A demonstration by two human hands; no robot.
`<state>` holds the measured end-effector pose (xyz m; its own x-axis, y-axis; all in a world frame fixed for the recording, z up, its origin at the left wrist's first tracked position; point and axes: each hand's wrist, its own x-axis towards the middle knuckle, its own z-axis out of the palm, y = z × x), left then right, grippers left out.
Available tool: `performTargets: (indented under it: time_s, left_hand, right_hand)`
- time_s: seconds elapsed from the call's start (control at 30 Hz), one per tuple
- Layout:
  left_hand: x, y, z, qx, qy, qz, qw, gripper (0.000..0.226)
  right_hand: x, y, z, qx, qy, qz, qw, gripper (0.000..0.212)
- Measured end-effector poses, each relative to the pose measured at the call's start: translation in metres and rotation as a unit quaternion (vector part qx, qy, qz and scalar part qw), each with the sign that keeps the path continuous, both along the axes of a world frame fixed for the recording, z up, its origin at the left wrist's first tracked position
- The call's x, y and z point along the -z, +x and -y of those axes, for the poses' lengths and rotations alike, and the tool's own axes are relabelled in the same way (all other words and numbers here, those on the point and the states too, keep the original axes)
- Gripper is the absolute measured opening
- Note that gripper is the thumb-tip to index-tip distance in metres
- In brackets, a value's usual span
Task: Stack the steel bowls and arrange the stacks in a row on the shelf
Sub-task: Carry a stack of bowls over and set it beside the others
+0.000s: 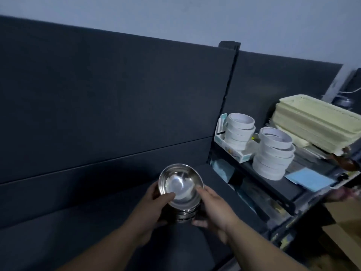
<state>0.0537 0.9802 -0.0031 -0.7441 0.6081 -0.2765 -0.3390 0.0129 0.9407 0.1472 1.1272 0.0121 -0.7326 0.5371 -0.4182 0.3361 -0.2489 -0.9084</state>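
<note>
We hold a stack of steel bowls (181,194) between our two hands, low in the middle of the view. Our left hand (151,209) grips the left side of the stack, with the thumb lying over the rim of the top bowl. Our right hand (214,207) grips the right side, thumb on the rim and fingers curled under the bottom. The top bowl is tilted toward us, so we see its round polished inside, which shines with a bright white reflection. Under it the rims of some more bowls show as thin bright lines; we cannot count them exactly.

The stack is in the air in front of a dark padded surface (107,114), which fills the left part of the view. To the right stands a dark shelf (273,182). On it we see two piles of white tape rolls (273,153); the left pile sits in a small white box (232,147). Just beside the right pile lies a blue sheet (310,179). Further right there is a pile of pale yellow trays (316,122). The bowls are well apart from the shelf.
</note>
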Motion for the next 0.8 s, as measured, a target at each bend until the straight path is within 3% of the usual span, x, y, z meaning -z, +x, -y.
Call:
performTargets:
  time_s: [0.3, 0.47, 0.57, 0.67, 0.8]
  left_hand:
    - [0.017, -0.038, -0.023, -0.143, 0.02, 0.046, 0.988, 0.032]
    - [0.023, -0.035, -0.035, -0.191, 0.036, 0.048, 0.98, 0.045]
    - [0.024, -0.029, -0.039, -0.236, 0.044, 0.052, 0.969, 0.038]
    - [0.022, -0.019, -0.037, -0.247, 0.025, 0.042, 0.968, 0.035]
    - [0.024, -0.002, -0.017, -0.277, -0.036, 0.005, 0.96, 0.042]
  right_hand:
    - [0.017, -0.087, -0.038, -0.114, -0.027, -0.003, 0.993, 0.038]
    - [0.027, -0.104, -0.053, -0.149, -0.036, -0.023, 0.988, 0.027]
    - [0.034, -0.104, -0.056, -0.167, -0.038, -0.033, 0.985, 0.02]
    - [0.047, -0.098, -0.053, -0.149, -0.027, -0.041, 0.988, 0.032]
    - [0.069, -0.068, -0.039, -0.089, 0.066, -0.011, 0.994, 0.027]
